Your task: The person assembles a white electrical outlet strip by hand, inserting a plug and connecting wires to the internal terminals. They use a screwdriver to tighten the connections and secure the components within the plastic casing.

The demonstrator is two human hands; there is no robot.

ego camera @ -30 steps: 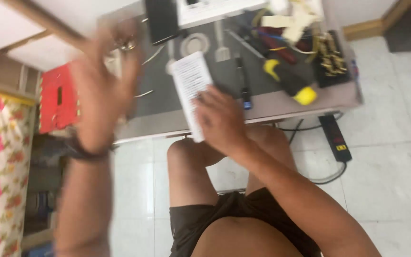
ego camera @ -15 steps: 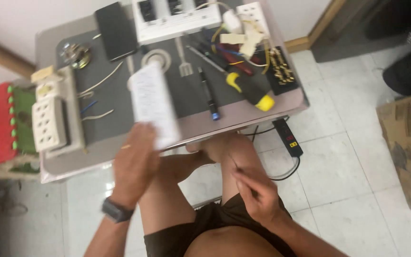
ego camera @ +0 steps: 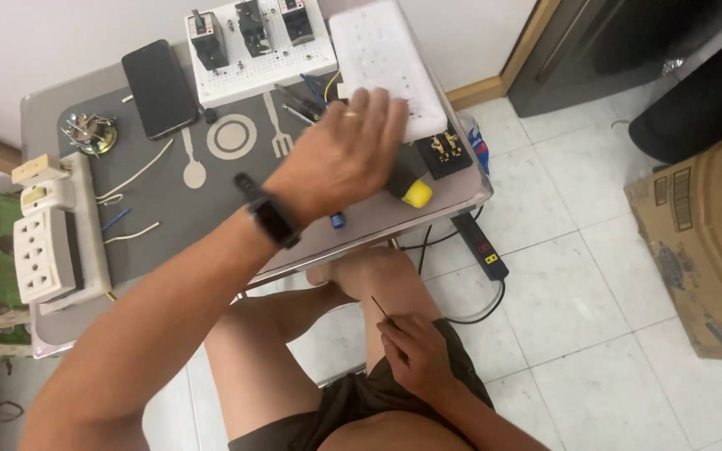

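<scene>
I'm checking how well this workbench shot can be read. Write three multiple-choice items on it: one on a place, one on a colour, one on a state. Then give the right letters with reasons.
1. Where does the black phone lie?
A. At the far left of the grey mat
B. On the floor tiles
C. On the cardboard box

2. What colour is the tool end showing just past the left hand?
A. Green
B. Yellow
C. White

3. What is the right hand doing?
A. Lying flat and open on the table
B. Gripping the phone
C. Pinching a thin dark wire over the lap

Answers:
1 A, the phone sits on the mat beside the white board with black parts.
2 B, a yellow end pokes out by the fingers.
3 C, the fingers close on the wire above the thigh.
</scene>
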